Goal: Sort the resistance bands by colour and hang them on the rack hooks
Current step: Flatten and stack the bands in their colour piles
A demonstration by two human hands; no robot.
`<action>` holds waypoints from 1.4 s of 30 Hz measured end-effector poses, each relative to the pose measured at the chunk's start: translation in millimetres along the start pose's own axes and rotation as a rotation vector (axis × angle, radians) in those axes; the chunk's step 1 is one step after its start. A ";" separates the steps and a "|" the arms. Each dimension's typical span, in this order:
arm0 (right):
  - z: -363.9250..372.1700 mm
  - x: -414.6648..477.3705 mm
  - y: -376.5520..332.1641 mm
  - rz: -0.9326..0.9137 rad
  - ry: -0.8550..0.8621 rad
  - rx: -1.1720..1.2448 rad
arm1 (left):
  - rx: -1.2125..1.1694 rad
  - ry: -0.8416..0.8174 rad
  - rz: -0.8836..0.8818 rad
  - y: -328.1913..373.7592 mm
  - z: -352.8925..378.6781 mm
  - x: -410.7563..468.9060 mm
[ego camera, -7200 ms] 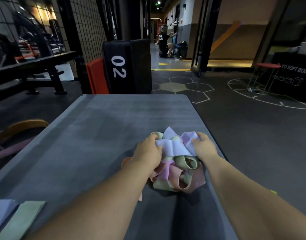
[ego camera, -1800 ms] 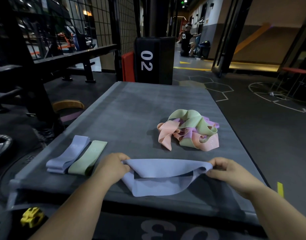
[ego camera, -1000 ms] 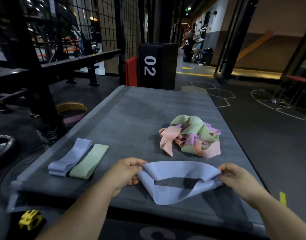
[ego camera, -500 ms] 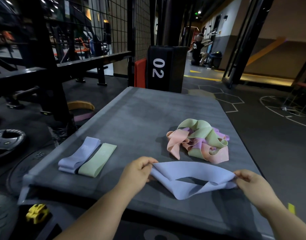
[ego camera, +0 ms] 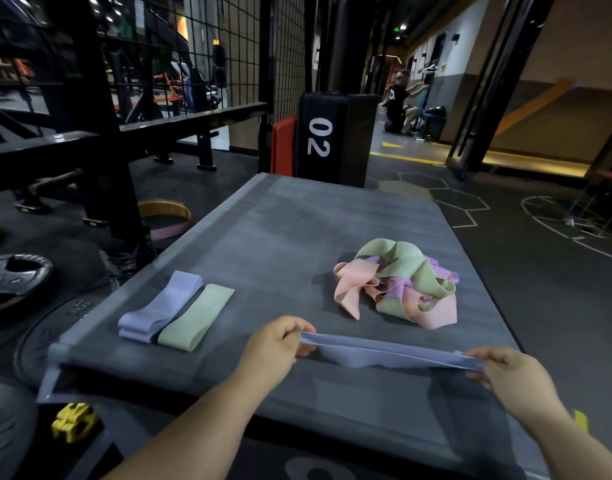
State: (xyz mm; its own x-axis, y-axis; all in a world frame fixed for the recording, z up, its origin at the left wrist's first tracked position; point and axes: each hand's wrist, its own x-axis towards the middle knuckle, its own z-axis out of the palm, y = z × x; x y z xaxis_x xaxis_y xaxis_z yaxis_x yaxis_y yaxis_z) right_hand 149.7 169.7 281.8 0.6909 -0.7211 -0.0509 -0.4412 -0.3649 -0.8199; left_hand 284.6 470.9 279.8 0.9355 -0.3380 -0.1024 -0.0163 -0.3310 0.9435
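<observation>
A lavender band (ego camera: pixel 391 353) is stretched flat and taut just above the near part of the grey mat (ego camera: pixel 290 233). My left hand (ego camera: pixel 275 346) pinches its left end and my right hand (ego camera: pixel 515 379) pinches its right end. Beyond it lies a tangled pile of bands (ego camera: pixel 398 282) in pink, green and purple. At the mat's near left corner a folded lavender band (ego camera: pixel 159 308) and a folded green band (ego camera: pixel 197 317) lie flat side by side.
A black box marked 02 (ego camera: pixel 332 140) stands past the mat's far end, beside a black wire-grid rack (ego camera: pixel 207 53). Weight plates (ego camera: pixel 13 275) and a yellow clip (ego camera: pixel 74 420) lie on the floor at left. A person (ego camera: pixel 399 100) kneels far down the corridor.
The lavender band hung open and slack between my hands; now it is pulled flat and straight. The view has shifted slightly to the right.
</observation>
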 end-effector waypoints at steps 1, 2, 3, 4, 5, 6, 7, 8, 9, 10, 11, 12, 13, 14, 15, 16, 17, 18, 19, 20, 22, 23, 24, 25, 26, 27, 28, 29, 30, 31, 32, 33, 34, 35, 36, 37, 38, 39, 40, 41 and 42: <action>0.0 -0.6 -0.6 -0.019 0.003 0.009 | 0.010 0.005 0.002 0.1 -0.4 0.3; -0.6 -0.3 0.2 -0.043 0.007 0.012 | 0.012 0.010 0.002 -0.6 -0.9 1.1; -1.0 0.1 0.5 -0.068 0.018 0.013 | 0.006 0.017 0.003 -0.7 -1.3 1.7; -2.0 0.5 1.0 -0.085 0.026 0.016 | 0.004 0.022 -0.002 -1.4 -1.8 1.9; -2.7 0.4 1.7 -0.098 0.025 0.005 | 0.006 0.024 -0.007 -1.6 -2.5 1.7; -3.3 0.6 2.8 -0.113 0.019 -0.022 | 0.009 0.022 -0.007 -1.9 -3.4 1.3; -3.8 0.4 3.2 -0.128 0.016 -0.050 | 0.013 0.017 -0.002 -2.4 -4.2 1.2; -3.8 0.1 3.0 -0.136 0.007 -0.071 | 0.019 0.012 0.003 -2.7 -5.0 1.2; -3.8 -1.1 2.3 -0.145 -0.010 -0.080 | 0.031 0.006 0.005 -3.1 -5.7 1.0; -4.2 -2.7 1.4 -0.151 -0.029 -0.084 | 0.043 -0.002 0.010 -3.0 -6.2 0.3; -4.5 -5.1 -0.1 -0.152 -0.056 -0.093 | 0.072 -0.007 0.021 -3.9 -6.3 0.3; -4.9 -7.1 -1.2 -0.146 -0.084 -0.114 | 0.136 -0.006 0.034 -5.8 -6.6 1.1; -5.1 -8.9 -2.2 -0.137 -0.117 -0.155 | 0.228 0.005 0.055 -7.2 -6.5 1.4; -5.6 -10.3 -2.8 -0.123 -0.149 -0.197 | 0.324 0.021 0.069 -9.3 -6.4 1.7; -5.7 -11.3 -3.1 -0.113 -0.174 -0.238 | 0.392 0.037 0.085 -10.3 -6.0 1.4; -5.7 -12.0 -3.3 -0.107 -0.189 -0.263 | 0.428 0.045 0.090 -10.7 -5.5 1.0; -6.0 -12.8 -4.1 -0.105 -0.198 -0.271 | 0.449 0.049 0.084 -11.2 -5.4 1.2; -5.8 -13.5 -4.8 -0.095 -0.203 -0.261 | 0.469 0.053 0.070 -10.5 -6.0 0.9; -6.2 -14.4 -6.0 -0.075 -0.204 -0.231 | 0.491 0.060 0.054 -9.6 -6.3 0.6; -6.1 -13.7 -6.2 -0.050 -0.200 -0.191 | 0.516 0.061 0.046 -9.1 -6.7 0.8; -4.5 -10.0 -2.1 -0.022 -0.178 -0.141 | 0.556 0.064 0.059 -9.7 -7.5 2.6; -3.3 -7.6 0.4 -0.011 -0.159 -0.126 | 0.564 0.066 0.061 -9.2 -7.6 3.5; -2.0 -5.2 3.4 0.004 -0.127 -0.107 | 0.565 0.066 0.047 -9.1 -7.3 4.8; -0.8 -3.5 5.2 0.022 -0.095 -0.085 | 0.558 0.064 0.032 -8.9 -6.7 6.0; 0.1 -2.3 6.7 0.041 -0.070 -0.060 | 0.547 0.061 0.015 -8.0 -5.9 6.4; 0.8 -1.2 7.6 0.060 -0.052 -0.037 | 0.535 0.065 -0.001 -7.5 -5.2 7.2; 1.8 0.4 8.9 0.071 -0.044 -0.020 | 0.531 0.068 -0.015 -7.2 -4.7 7.9; 2.2 0.5 9.0 0.079 -0.045 -0.013 | 0.543 0.072 -0.021 -6.9 -4.4 8.6; 2.7 1.0 9.7 0.087 -0.052 -0.012 | 0.561 0.077 -0.024 -6.7 -4.5 9.2; 3.3 1.6 10.3 0.095 -0.060 -0.019 | 0.572 0.082 -0.030 -7.5 -4.5 10.5; 3.4 1.9 11.1 0.107 -0.065 -0.029 | 0.571 0.086 -0.041 -8.2 -4.8 11.8; 2.9 1.5 10.5 0.121 -0.067 -0.035 | 0.558 0.087 -0.052 -8.8 -5.3 13.0; 2.1 2.3 11.3 0.135 -0.067 -0.031 | 0.540 0.087 -0.060 -9.2 -6.1 14.0; 1.2 2.0 10.8 0.149 -0.071 -0.019 | 0.526 0.081 -0.072 -9.4 -7.5 14.9; -0.2 1.5 9.9 0.156 -0.073 -0.002 | 0.509 0.068 -0.082 -9.4 -8.9 15.8; -1.9 1.4 9.3 0.165 -0.078 0.012 | 0.489 0.051 -0.096 -9.2 -10.3 16.6; -4.2 1.0 8.7 0.174 -0.082 0.031 | 0.471 0.035 -0.104 -8.6 -11.8 17.2; -6.8 1.2 8.7 0.187 -0.087 0.050 | 0.456 0.027 -0.114 -8.7 -13.9 17.7; -9.2 1.7 8.7 0.201 -0.095 0.069 | 0.436 0.027 -0.120 -8.0 -16.2 17.6; -11.3 1.9 8.7 0.214 -0.107 0.080 | 0.416 0.031 -0.125 -7.3 -18.0 17.5; -13.1 0.7 7.8 0.226 -0.124 0.084 | 0.407 0.037 -0.121 -6.9 -19.6 17.3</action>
State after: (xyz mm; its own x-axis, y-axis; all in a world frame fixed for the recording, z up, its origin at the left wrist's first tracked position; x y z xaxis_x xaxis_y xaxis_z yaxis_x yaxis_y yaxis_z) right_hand 139.3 158.7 282.8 0.6477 -0.6990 -0.3031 -0.5467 -0.1493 -0.8239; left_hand 307.8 484.6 277.7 0.9513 -0.2455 -0.1865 -0.0362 -0.6895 0.7234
